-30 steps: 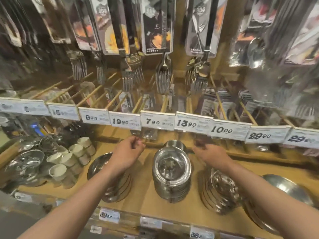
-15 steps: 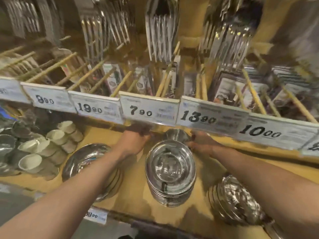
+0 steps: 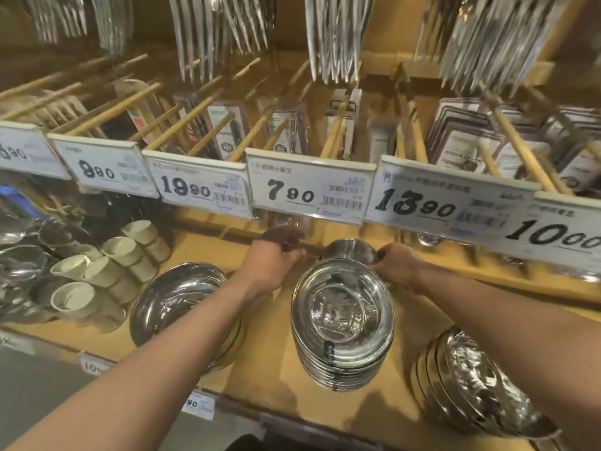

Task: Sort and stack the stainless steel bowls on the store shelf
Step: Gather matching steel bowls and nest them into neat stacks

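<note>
A tall stack of stainless steel bowls (image 3: 341,323) stands at the middle of the wooden shelf (image 3: 270,359). Directly behind it sits a smaller steel bowl (image 3: 348,250). My right hand (image 3: 398,266) holds this small bowl at its right rim with thumb and fingers. My left hand (image 3: 273,260) is cupped just left of the small bowl, fingers curved toward it with a small gap between. A stack of wide shallow bowls (image 3: 177,301) lies under my left forearm. Another stack of bowls (image 3: 468,379) leans on its side at the right.
A rail of price tags (image 3: 312,190) hangs low just above my hands. Packaged cutlery on wooden pegs (image 3: 208,109) fills the space above it. White cups (image 3: 123,252) lie stacked on their sides at the left, beside more steel ware (image 3: 22,255).
The view has dropped and moved closer to the shelf. Both hands have reached further back under the price rail, and my right hand has closed on the small bowl's rim.
</note>
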### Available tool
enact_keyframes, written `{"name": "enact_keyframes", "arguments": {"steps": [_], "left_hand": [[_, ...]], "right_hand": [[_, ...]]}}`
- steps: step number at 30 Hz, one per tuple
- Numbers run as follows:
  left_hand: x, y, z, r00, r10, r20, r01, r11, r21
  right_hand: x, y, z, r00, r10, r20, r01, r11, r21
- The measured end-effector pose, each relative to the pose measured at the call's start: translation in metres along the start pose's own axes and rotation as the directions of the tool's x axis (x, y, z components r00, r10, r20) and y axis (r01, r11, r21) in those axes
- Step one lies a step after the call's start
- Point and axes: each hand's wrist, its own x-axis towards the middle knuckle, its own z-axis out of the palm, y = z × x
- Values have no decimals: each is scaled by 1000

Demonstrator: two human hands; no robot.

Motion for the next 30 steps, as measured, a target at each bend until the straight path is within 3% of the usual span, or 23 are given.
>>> {"name": "enact_keyframes", "arguments": {"steps": [5, 9, 14, 18, 30], "left_hand": [[6, 3, 8, 999, 6, 43, -8, 999, 43], [8, 3, 13, 998, 0, 69, -3, 999, 45], [9, 1, 18, 994, 4, 112, -7, 1000, 29], [15, 1, 22, 988, -7, 156, 4, 1000, 18], [46, 13, 44, 946, 17, 323, 4, 998, -62]], "right_hand": [[-13, -1, -13, 999, 7, 50, -16, 984, 176], [-24, 3, -22, 1000, -9, 13, 7, 986, 168], [-42, 13, -32, 1000, -21, 11, 15, 937, 349], [-57, 11, -41, 999, -50, -6, 48, 918, 395], [-94, 39, -72, 962, 64, -265, 51, 913, 405]]}}
